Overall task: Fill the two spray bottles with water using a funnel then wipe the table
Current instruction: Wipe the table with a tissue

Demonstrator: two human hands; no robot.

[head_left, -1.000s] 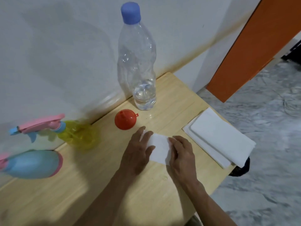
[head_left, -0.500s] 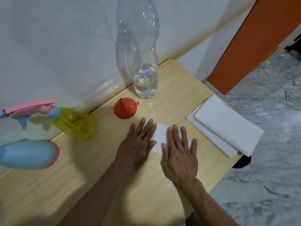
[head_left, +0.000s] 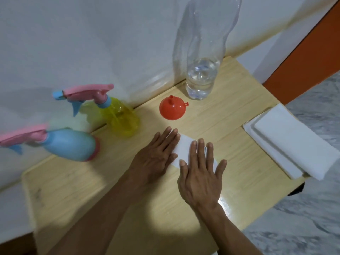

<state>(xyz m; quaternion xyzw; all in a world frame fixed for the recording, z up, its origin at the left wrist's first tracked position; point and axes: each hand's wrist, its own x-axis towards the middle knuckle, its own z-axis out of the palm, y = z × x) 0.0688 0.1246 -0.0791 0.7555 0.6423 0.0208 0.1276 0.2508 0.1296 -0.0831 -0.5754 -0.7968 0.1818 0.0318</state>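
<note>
Both hands have flattened since 1 s ago: fingers then pinched the white tissue's edges, now they lie spread on top of it; tissue position approx. unchanged.

L to R:
- Blue spray bottle (head_left: pixel 70 144), pink trigger head, stands at far left of wooden table (head_left: pixel 77 190), near wall.
- Yellow spray bottle (head_left: pixel 121 118), pink trigger w/ blue nozzle, just right of it, also by wall. Fill levels not readable.
- Left hand (head_left: pixel 156 157), palm down, fingers straight, released flat; fingertips rest on left part of tissue (head_left: pixel 184 148).
- Orange funnel (head_left: pixel 172 108), upside down, spout up, behind hands, apart from them.
- Right hand (head_left: pixel 199 175), palm down, fingers splayed, pressing tissue's right part; nothing grasped.
- Clear water bottle (head_left: pixel 201 52) upright behind funnel, small amt of water at bottom; cap out of view.
- Stack of folded white tissues (head_left: pixel 294 144) at table's right edge, overhanging slightly.
- Wet sheen on table near right wrist.
</note>
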